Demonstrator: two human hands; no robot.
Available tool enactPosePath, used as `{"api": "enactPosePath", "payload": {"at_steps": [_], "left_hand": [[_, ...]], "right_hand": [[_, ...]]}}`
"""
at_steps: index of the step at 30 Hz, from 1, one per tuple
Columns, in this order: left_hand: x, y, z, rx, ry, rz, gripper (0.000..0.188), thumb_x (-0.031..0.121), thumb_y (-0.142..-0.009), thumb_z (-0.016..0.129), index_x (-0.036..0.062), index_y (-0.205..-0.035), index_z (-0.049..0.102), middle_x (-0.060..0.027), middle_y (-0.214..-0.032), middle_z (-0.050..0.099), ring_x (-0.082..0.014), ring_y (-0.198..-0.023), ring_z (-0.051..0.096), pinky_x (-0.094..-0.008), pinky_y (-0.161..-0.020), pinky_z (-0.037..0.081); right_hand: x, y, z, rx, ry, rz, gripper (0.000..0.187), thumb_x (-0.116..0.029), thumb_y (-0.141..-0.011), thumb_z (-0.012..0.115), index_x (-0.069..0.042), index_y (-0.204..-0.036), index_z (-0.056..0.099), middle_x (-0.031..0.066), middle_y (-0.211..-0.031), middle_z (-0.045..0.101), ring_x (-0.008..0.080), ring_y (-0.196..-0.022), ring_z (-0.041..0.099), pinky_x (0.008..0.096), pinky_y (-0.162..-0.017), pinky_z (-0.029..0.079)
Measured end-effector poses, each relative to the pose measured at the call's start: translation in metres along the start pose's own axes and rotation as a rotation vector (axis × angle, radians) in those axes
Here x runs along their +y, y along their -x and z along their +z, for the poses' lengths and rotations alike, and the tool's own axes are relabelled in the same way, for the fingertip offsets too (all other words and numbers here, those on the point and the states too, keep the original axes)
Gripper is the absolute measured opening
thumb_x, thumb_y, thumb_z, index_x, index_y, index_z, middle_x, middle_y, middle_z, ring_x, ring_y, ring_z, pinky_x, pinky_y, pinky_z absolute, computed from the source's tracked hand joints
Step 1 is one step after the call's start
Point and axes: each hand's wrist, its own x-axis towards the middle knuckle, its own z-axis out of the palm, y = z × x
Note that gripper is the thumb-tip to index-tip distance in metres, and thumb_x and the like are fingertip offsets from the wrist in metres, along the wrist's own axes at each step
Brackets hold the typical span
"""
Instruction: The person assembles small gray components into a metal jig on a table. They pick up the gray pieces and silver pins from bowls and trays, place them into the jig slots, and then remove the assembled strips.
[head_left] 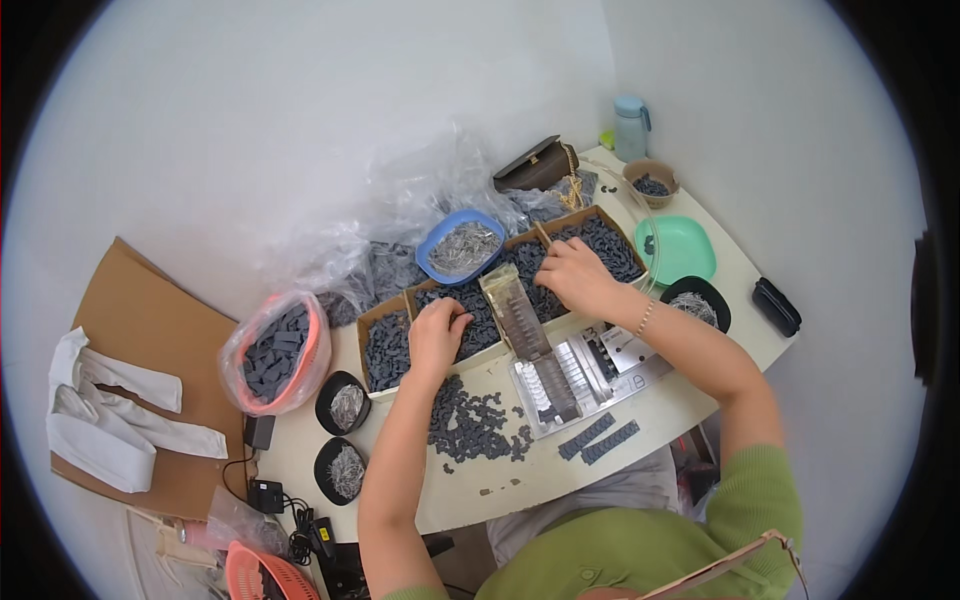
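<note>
Both my hands reach into a long, low cardboard box [372,388] split by dividers and filled with small dark grey plastic pieces [390,350]. My left hand [437,338] is over the left part of the box, its fingers curled down at the pieces; what they pinch is hidden. Further right, my right hand [575,278] has its fingers bent together among the pieces, with their tips out of sight. Between the hands a clear, ribbed plastic holder [518,318] slopes from the box onto a metal fixture [585,372] on the table.
Loose grey pieces [470,420] and two grey strips [600,437] lie near the front edge. A blue basin [434,262] and black bowls [325,462] hold metal pins. A pink basket [322,350] stands left; a green tray [690,240] and a black case [776,306] are right.
</note>
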Motion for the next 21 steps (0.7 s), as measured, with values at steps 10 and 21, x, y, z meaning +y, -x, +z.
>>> {"api": "enactPosePath", "payload": {"at_steps": [10,21], "left_hand": [[0.082,0.109,0.024,-0.173,-0.002,0.319,0.019,0.003,-0.072,0.062,0.0040,-0.091,0.062,-0.0095,-0.094,0.062,-0.0268,-0.085,0.063,-0.0342,-0.066,0.052],[0.109,0.139,0.025,-0.087,-0.316,0.502,0.037,0.003,-0.072,0.058,-0.0040,-0.108,0.061,-0.0187,-0.109,0.060,-0.0310,-0.097,0.059,-0.0373,-0.083,0.051]], "right_hand": [[-0.006,-0.019,0.026,-0.152,0.249,-0.091,0.012,-0.018,-0.072,0.061,-0.013,-0.065,0.069,0.0013,-0.081,0.063,0.0197,-0.091,0.054,0.0360,-0.081,0.039],[-0.007,-0.010,0.009,0.021,0.235,-0.015,0.009,-0.014,-0.075,0.059,-0.008,-0.075,0.066,0.0051,-0.082,0.060,0.0213,-0.090,0.054,0.0331,-0.079,0.041]]}}
